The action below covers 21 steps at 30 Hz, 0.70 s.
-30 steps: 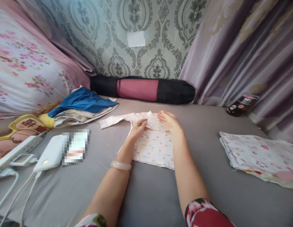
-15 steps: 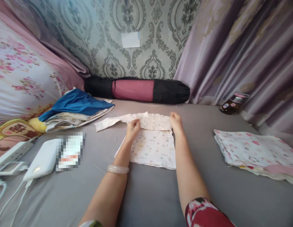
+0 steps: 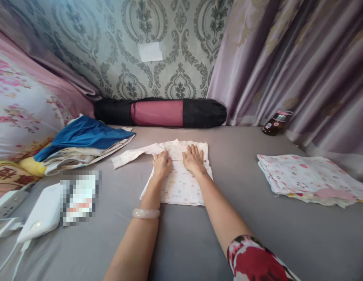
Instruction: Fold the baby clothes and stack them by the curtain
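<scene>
Baby shirt [image 3: 184, 191]: spread on the grey bed sheet [image 3: 181, 242], in front of the person; one sleeve reaches out to the left, a folded layer crosses the upper part.
Left hand [image 3: 163, 164]: open, palm down on the shirt's upper left, gripping nothing; a pale bangle [image 3: 146, 213] circles the wrist.
Right hand [image 3: 194, 159]: open, fingers extended flat over the folded layer, near the collar.
Long bag [image 3: 157, 113]: black with a pink middle, lying closed along the wall; its contents are hidden.
Bottle [image 3: 272, 128]: dark, silver-necked, at the far right by the curtain; what it holds cannot be told.
Left pile: blue garment [image 3: 90, 132] on top of folded pale cloth [image 3: 72, 158].
Right stack: folded printed cloths [image 3: 304, 175], well apart from the shirt.
</scene>
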Motion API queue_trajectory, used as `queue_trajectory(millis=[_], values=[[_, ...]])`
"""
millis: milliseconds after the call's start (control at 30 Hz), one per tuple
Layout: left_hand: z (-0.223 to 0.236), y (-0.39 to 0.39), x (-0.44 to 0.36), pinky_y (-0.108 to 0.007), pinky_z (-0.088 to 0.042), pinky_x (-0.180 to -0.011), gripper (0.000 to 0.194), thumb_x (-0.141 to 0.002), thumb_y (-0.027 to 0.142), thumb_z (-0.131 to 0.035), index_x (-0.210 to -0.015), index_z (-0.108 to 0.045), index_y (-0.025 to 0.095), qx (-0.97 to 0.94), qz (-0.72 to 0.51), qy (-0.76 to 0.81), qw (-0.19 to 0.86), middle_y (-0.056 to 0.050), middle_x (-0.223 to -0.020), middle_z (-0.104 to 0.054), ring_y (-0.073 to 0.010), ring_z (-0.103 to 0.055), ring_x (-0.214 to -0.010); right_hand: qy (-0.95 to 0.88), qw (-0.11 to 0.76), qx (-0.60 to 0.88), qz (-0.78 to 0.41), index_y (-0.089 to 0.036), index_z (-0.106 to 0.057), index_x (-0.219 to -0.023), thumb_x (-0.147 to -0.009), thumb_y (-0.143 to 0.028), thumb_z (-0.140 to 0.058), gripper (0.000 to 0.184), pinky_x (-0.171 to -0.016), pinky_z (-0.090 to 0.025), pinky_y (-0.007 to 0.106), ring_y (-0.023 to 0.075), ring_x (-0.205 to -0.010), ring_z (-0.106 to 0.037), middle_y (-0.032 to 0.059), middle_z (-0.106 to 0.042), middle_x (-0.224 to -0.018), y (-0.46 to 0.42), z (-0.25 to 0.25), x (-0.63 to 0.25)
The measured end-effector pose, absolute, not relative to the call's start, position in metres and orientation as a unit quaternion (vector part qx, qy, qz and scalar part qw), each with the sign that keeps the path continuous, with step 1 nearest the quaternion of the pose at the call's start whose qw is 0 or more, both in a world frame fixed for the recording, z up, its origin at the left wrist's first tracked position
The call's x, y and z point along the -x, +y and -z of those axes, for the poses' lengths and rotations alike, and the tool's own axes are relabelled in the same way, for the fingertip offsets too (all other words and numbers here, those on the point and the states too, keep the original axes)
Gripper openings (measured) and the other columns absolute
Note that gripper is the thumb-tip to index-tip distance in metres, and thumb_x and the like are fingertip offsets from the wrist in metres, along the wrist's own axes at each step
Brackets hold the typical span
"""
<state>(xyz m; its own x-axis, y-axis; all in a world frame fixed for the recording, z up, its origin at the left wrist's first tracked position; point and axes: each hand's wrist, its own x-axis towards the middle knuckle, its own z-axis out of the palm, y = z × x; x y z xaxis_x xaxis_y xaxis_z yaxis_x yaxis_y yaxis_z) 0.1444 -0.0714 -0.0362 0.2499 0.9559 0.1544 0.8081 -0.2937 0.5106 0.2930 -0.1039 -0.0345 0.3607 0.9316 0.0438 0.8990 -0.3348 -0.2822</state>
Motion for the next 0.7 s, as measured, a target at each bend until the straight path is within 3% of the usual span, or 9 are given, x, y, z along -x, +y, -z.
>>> queue_trajectory(millis=[233,433,700], values=[[0.031,-0.076,-0.146,-0.051,-0.037,-0.101,0.046,-0.092,0.026,-0.039,-0.137,-0.047,0.018,-0.789,-0.182,0.567,0.151,-0.012,-0.143,-0.048,-0.0332,-0.040,-0.127,-0.485,0.113,0.867,-0.029,0.002,-0.027,-0.148,-0.098,-0.041,-0.021,0.066,-0.116,-0.006,0.043,0.0276,-0.145,-0.013,0.0189,-0.021,-0.156,-0.105,0.035,-0.304],[0.034,-0.076,-0.145,-0.052,-0.036,-0.101,0.046,-0.092,0.026,-0.040,-0.136,-0.048,0.019,-0.797,-0.193,0.554,0.146,-0.012,-0.142,-0.049,-0.0341,-0.040,-0.126,-0.500,0.086,0.861,-0.045,0.001,-0.027,-0.148,-0.098,-0.040,-0.020,0.065,-0.115,-0.013,0.042,0.0279,-0.145,-0.015,0.0177,-0.021,-0.157,-0.107,0.032,-0.325],[0.035,-0.075,-0.147,-0.054,-0.034,-0.103,0.045,-0.091,0.025,-0.040,-0.135,-0.048,0.019,-0.795,-0.206,0.552,0.146,-0.014,-0.139,-0.050,-0.0343,-0.041,-0.124,-0.531,0.068,0.844,-0.032,0.002,-0.025,-0.148,-0.099,-0.042,-0.019,0.067,-0.116,-0.014,0.040,0.0279,-0.145,-0.013,0.0192,-0.020,-0.157,-0.109,0.037,-0.341]])
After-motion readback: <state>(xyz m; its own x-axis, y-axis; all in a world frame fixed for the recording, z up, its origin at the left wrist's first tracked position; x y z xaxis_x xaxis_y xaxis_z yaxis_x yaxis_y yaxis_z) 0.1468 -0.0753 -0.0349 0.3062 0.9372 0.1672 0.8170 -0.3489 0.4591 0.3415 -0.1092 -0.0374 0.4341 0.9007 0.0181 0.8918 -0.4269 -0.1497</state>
